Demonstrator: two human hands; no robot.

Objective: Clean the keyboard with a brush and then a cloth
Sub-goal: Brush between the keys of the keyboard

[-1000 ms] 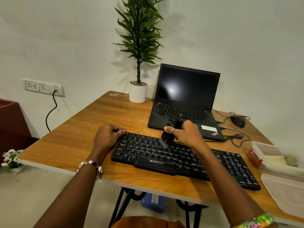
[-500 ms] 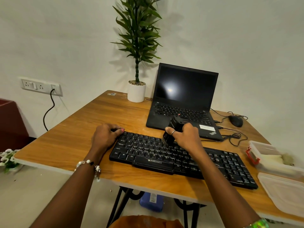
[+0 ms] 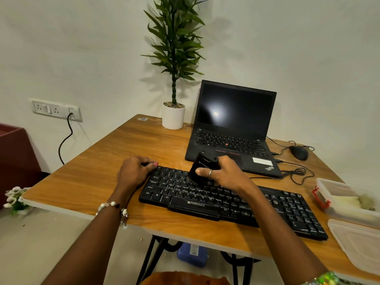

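While the brushing step is in hand, the keyboard (image 3: pixel 230 200) lies flat near the front edge of the table (image 3: pixel 86 177), skewed so its right end runs toward the near right corner. Brush (image 3: pixel 202 168) is on the upper key rows left of centre, bristles down on the keys, body tilted back toward the laptop (image 3: pixel 234 128). Right hand (image 3: pixel 225 174) wraps the brush body: thumb across the front face, fingers curled round the far side, ring on the thumb. Grip looks firm and fully closed on it. Left hand (image 3: pixel 134 171) rests on the keyboard's far left corner, fingers curled over the edge, apparently pinning it so it doesn't slide.

Judgement: early-to-mid brush pass. Only the left upper rows are under the bristles; right block and number pad look untouched, though dust is too small to see.

Next move calls for short strokes along the rows, working rightward, with the left hand bracing. Light pressure, or keys get pressed and debris pushed deeper.

Cloth step not started. A pale folded thing in the open plastic box (image 3: pixel 347 199) at the right table edge may be the cloth; cannot tell. Box lid (image 3: pixel 357 241) lies just in front of it. Behind: mouse (image 3: pixel 299 152) with loose cable, potted plant (image 3: pixel 173 117) at the back.
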